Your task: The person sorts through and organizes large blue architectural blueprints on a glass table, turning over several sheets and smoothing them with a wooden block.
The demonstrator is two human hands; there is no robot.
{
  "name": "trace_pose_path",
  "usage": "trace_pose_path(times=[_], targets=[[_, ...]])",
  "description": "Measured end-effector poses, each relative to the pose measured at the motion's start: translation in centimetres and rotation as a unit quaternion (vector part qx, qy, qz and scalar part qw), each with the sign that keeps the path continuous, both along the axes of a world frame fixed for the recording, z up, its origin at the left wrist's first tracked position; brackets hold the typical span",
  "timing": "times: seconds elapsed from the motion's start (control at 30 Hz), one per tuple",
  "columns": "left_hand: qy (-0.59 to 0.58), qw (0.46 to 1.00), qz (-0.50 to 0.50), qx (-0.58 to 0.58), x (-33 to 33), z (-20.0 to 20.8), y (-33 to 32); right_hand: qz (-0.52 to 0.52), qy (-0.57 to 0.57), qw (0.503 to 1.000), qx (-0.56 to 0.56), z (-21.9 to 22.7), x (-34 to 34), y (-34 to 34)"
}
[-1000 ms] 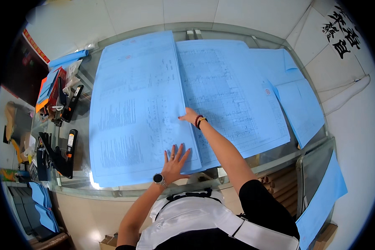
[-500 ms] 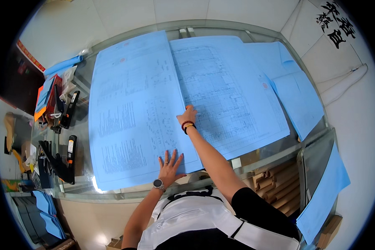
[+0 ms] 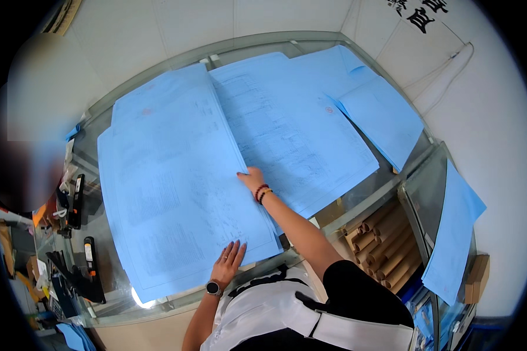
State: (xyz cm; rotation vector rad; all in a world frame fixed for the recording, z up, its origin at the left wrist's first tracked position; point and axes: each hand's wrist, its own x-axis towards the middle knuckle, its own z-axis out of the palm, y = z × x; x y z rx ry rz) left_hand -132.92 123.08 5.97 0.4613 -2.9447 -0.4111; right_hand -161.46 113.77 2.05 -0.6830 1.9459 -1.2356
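Note:
Large blue drawing sheets (image 3: pixel 164 140) lie in a stack on a glass-topped table, with printed lines and text. My left hand (image 3: pixel 225 266) rests flat on the stack near its front edge, fingers stretched out, a watch on the wrist. On the stack's right long edge, my right hand (image 3: pixel 252 180) is closed, its thumb over the paper; its other fingers are partly hidden. Dark and orange-toned bracelets circle that wrist. Under and right of this edge spreads another blue drawing (image 3: pixel 293 134), covered in fine plan lines.
A folded blue sheet (image 3: pixel 383 117) lies at the table's far right. Cardboard tubes (image 3: pixel 386 245) fill a shelf below, beside a hanging blue sheet (image 3: pixel 454 234). Black staplers (image 3: pixel 91 257) stand at the left. A blurred person (image 3: pixel 35 128) is at the left edge.
My view has turned, so the table appears shifted left. My right hand has slid nearer along the stack's edge. The stack's sheets now sit slightly offset. A person has appeared at the left.

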Motion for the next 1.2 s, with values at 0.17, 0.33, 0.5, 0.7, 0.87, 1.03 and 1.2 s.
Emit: trace_pose_path(times=[0.17,0.33,0.5,0.7,0.87,1.03,1.2], targets=[[0.032,0.999,0.015,-0.031,1.7,0.7,-0.8,-0.111,-0.122,0.98,-0.11,0.9,-0.5,6.5],[0.086,0.981,0.159,0.073,8.1,2.8,-4.1,-0.062,-0.259,0.96,-0.084,3.9,2.0,11.8],[0.207,0.9,0.362,0.126,17.1,4.4,-7.9,-0.173,-0.419,0.869,-0.198,1.6,1.2,14.6],[0.425,0.64,0.374,0.52,28.3,1.0,-9.5,-0.301,-0.493,0.772,-0.265,0.2,-2.9,17.9],[0.512,0.47,0.377,0.612,29.6,0.3,-9.9,-0.42,-0.32,0.833,-0.165,-0.7,-3.9,19.3],[0.422,0.479,0.469,0.61,36.5,-1.4,-13.4,-0.348,-0.344,0.855,-0.173,-1.1,-3.6,21.8],[0.194,0.635,0.482,0.571,35.1,-0.8,-14.7,-0.359,-0.44,0.777,-0.27,2.8,-4.5,24.2]])
